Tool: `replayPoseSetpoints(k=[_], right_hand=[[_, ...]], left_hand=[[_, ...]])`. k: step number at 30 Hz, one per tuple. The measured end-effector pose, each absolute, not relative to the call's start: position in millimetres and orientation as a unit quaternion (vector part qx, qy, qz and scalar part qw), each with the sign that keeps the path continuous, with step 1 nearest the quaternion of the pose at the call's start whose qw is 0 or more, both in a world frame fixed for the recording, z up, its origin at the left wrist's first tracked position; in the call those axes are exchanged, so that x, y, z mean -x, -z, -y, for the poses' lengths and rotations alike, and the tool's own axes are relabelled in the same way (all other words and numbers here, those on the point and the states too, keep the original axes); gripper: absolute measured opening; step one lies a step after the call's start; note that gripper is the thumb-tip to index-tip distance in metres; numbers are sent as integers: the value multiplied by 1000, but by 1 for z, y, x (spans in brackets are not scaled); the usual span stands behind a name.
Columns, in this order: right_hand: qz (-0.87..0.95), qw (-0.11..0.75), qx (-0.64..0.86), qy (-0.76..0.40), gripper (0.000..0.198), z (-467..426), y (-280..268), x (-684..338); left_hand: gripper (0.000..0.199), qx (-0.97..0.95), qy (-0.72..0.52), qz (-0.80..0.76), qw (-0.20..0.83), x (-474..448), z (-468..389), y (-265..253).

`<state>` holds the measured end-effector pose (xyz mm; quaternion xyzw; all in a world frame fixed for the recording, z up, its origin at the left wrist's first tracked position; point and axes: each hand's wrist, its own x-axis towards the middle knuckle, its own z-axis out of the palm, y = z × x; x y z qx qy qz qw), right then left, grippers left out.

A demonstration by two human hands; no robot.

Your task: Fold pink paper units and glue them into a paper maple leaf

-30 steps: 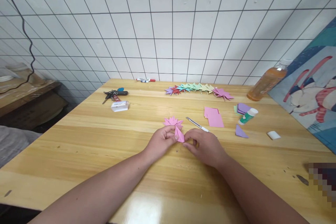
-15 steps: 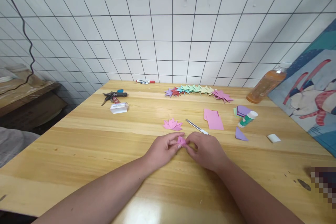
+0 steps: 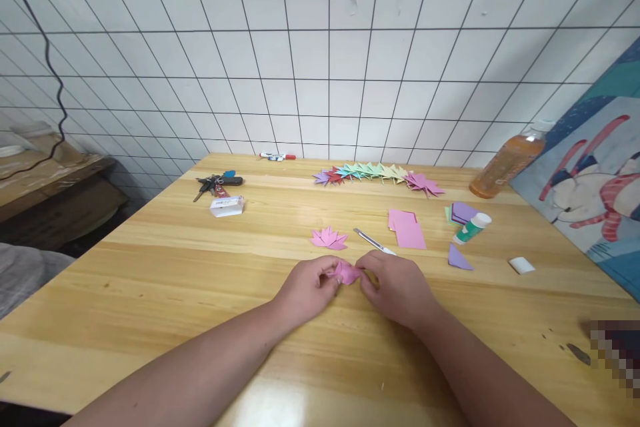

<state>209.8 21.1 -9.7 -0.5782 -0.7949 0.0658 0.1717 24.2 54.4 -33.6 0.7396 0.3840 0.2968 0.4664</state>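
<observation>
A small folded piece of pink paper (image 3: 347, 273) is held between my two hands, just above the wooden table (image 3: 165, 307). My left hand (image 3: 310, 283) pinches its left side with thumb and fingers. On the other side, my right hand (image 3: 393, 283) grips the right end between thumb and forefinger. Just beyond my fingers lies a fan-shaped pink origami piece (image 3: 329, 238). A utility knife (image 3: 374, 241) rests behind my right hand, its lower end partly covered by the hand. Pink paper sheets (image 3: 410, 230) lie to the right of the knife.
Along the back runs a row of coloured folded papers (image 3: 373, 172). At right are a glue stick (image 3: 473, 228), a purple paper triangle (image 3: 458, 257), an eraser-like white block (image 3: 521, 265) and a bottle (image 3: 510, 163). Keys (image 3: 217, 182), a small box (image 3: 227, 206) and a marker (image 3: 277, 157) lie left.
My hands have drawn slightly apart, the right one shifting a little rightward. More of the pink paper now shows between my fingers, spread wider.
</observation>
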Motion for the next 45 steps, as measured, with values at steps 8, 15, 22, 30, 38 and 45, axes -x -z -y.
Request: replayPoseSetpoints(k=[8, 15, 22, 30, 38, 45], right_hand=[[723, 296, 570, -253, 18, -25, 14, -202], [799, 307, 486, -179, 36, -22, 11, -208], [848, 301, 421, -116, 18, -27, 14, -214], [793, 328, 480, -181, 10, -25, 11, -208], [761, 369, 500, -185, 16, -21, 14, -199], [592, 458, 555, -362, 24, -27, 22, -190]], left_hand=[[25, -642, -310, -370, 596, -25, -61, 36], [32, -566, -327, -336, 678, -24, -64, 27], [30, -575, -301, -328, 686, -23, -65, 26], [30, -595, -285, -325, 677, -24, -64, 27], [33, -603, -309, -330, 657, -26, -60, 31], [38, -602, -322, -336, 649, -25, -63, 31]])
